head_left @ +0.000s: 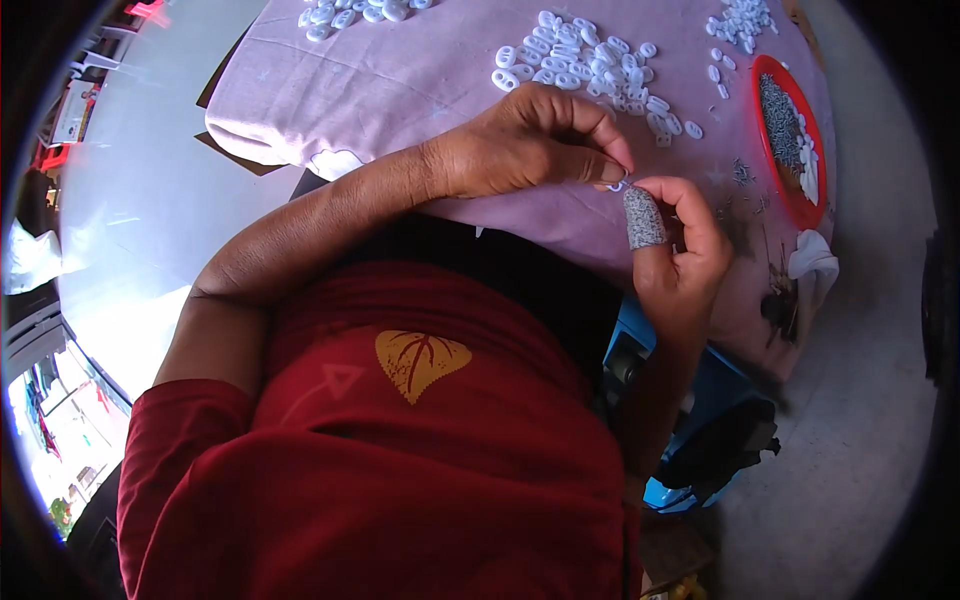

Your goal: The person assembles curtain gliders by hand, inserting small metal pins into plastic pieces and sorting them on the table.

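My left hand (530, 145) is closed in a pinch, thumb against forefinger, on a small white plastic piece (616, 187). Only a bit of that piece shows at the fingertips. Right up against it, the thumb and forefinger of my right hand (685, 240) are pinched together. What they hold is too small to make out, though something thin and shiny shows between the two hands. A grey speckled finger sleeve (645, 218) covers my right thumb. Beyond my left hand lies a pile of white oval plastic pieces with two holes (570, 52).
A pinkish cloth (420, 75) covers the table. At the right edge, a red tray (759, 80) holds small grey metal parts (780, 120) and white pieces. More grey parts (743, 172) lie loose nearby. Beside the tray hangs a white cloth (815, 262). Below stands a blue container (720, 375).
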The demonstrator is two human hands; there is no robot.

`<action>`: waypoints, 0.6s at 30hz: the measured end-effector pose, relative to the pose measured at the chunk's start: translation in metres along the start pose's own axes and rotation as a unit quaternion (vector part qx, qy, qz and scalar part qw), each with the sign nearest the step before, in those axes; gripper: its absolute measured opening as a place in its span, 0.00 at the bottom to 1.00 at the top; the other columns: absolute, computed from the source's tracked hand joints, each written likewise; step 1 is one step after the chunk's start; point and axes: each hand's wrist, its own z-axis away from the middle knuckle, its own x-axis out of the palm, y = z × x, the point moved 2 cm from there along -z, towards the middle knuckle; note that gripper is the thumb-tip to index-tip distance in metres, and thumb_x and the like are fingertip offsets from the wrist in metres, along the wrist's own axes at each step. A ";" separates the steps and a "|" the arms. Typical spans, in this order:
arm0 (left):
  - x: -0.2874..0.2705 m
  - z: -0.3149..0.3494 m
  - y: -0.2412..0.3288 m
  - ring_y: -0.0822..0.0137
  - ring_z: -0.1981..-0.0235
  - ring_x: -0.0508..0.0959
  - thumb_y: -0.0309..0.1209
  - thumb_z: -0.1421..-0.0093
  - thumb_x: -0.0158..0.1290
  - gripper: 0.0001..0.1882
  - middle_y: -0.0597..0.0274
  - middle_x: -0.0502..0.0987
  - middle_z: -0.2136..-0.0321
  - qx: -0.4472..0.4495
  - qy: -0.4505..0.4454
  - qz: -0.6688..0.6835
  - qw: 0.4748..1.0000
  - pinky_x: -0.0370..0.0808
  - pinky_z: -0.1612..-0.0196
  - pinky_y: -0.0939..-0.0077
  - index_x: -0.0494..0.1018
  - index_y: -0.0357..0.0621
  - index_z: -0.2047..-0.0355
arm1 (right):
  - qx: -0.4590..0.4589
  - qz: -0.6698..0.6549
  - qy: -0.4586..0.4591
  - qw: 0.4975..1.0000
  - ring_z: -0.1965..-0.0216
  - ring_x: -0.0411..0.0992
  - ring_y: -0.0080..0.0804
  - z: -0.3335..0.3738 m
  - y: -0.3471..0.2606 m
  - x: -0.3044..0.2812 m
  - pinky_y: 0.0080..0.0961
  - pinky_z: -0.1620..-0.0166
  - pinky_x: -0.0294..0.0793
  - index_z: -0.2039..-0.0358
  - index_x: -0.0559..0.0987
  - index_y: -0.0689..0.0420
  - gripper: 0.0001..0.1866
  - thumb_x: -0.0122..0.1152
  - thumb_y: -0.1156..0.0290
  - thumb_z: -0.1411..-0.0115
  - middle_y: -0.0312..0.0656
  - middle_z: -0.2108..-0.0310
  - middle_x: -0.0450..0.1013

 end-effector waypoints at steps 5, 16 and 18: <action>0.000 0.000 0.000 0.76 0.58 0.78 0.23 0.37 0.56 0.07 0.64 0.80 0.64 -0.003 -0.012 -0.034 0.999 0.75 0.50 0.80 0.78 0.36 0.59 | -0.026 0.019 0.015 0.999 0.74 0.66 0.18 -0.003 -0.008 0.004 0.18 0.70 0.68 0.67 0.77 0.62 0.05 0.59 0.81 0.45 0.34 0.76 0.70; 0.003 -0.001 0.000 0.76 0.59 0.78 0.22 0.38 0.56 0.07 0.63 0.81 0.65 -0.015 -0.013 -0.026 0.999 0.75 0.51 0.80 0.78 0.35 0.60 | -0.072 0.033 0.025 0.997 0.77 0.68 0.23 -0.008 -0.011 0.006 0.21 0.72 0.67 0.69 0.77 0.63 0.05 0.58 0.83 0.48 0.39 0.78 0.71; 0.003 0.000 0.000 0.75 0.59 0.78 0.21 0.38 0.56 0.07 0.63 0.81 0.65 -0.008 -0.013 -0.026 1.000 0.75 0.51 0.79 0.78 0.35 0.60 | -0.080 0.043 0.030 0.995 0.77 0.68 0.21 -0.006 -0.011 0.008 0.20 0.73 0.68 0.69 0.77 0.63 0.05 0.58 0.83 0.47 0.38 0.77 0.71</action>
